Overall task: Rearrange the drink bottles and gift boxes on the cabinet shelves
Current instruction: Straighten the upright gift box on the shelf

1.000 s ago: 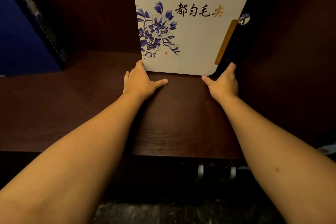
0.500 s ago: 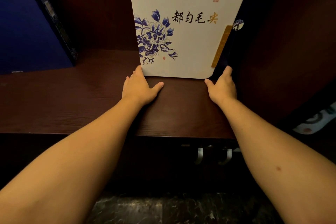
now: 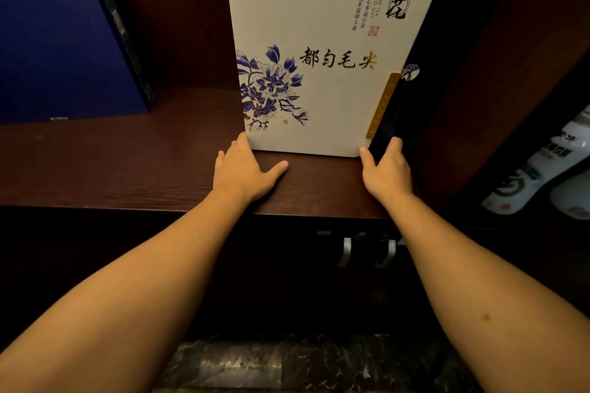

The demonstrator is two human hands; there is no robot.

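A: State of the hands?
B: Left hand (image 3: pixel 245 169) flat on the shelf (image 3: pixel 127 166), fingers straight against the lower left corner of the white tea gift box (image 3: pixel 319 41), thumb splayed. Right hand (image 3: pixel 388 171) at the lower right corner, fingers reaching up the dark side; real grip or just bracing, can't tell.
A: Where's the box?
B: Upright on the shelf, right end, near the cabinet side wall (image 3: pixel 510 73).
A: Risks?
B: It's tall, standing on a narrow edge, contact only at the base. A low shove could tip it forward off the shelf, or jam it against the wall.
A: Surroundings?
B: Dark wood-grain cabinet, dim. Blue box (image 3: pixel 64 54) at left, well apart. White bottles (image 3: pixel 542 175) in the next bay on the right. Metal handles (image 3: pixel 367 249) below, marbled floor (image 3: pixel 287 364).
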